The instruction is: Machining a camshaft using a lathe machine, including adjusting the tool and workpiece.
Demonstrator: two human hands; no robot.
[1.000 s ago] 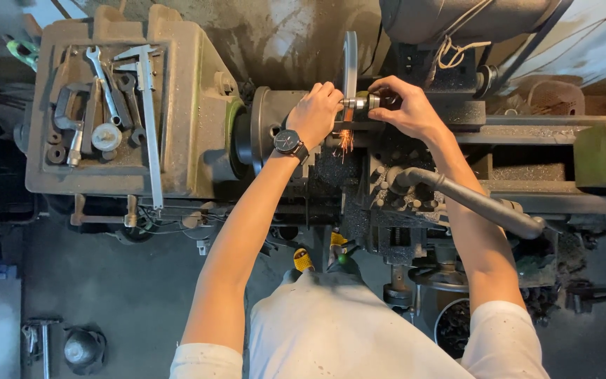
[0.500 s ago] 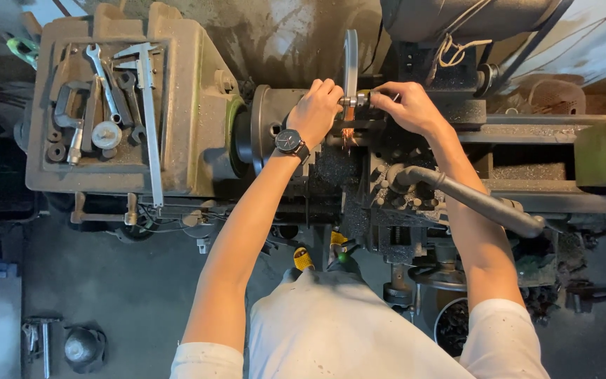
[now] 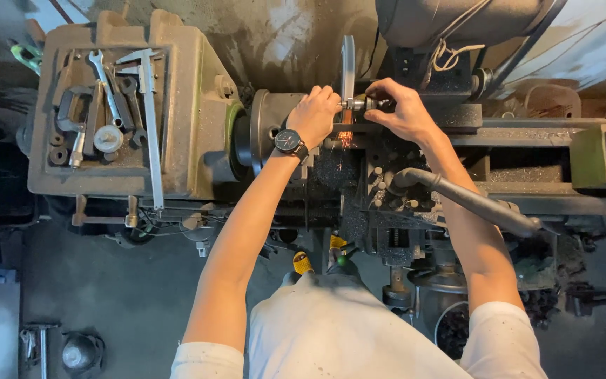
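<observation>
Spinning between both hands, a small metal workpiece (image 3: 359, 104) throws sparks (image 3: 346, 138) on the lathe (image 3: 198, 119). The left hand (image 3: 315, 114) presses a flat file (image 3: 348, 67); the right hand (image 3: 401, 109) closes around the piece's end. Wrenches (image 3: 106, 88) lie left.

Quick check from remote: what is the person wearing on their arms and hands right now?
Both arms are bare from the short white sleeves of a speckled T-shirt down. The left hand has no glove; a wristwatch with a dark round face and dark strap sits on that wrist. The right hand is also ungloved, and no watch or band shows on that wrist. No rings can be made out.
</observation>
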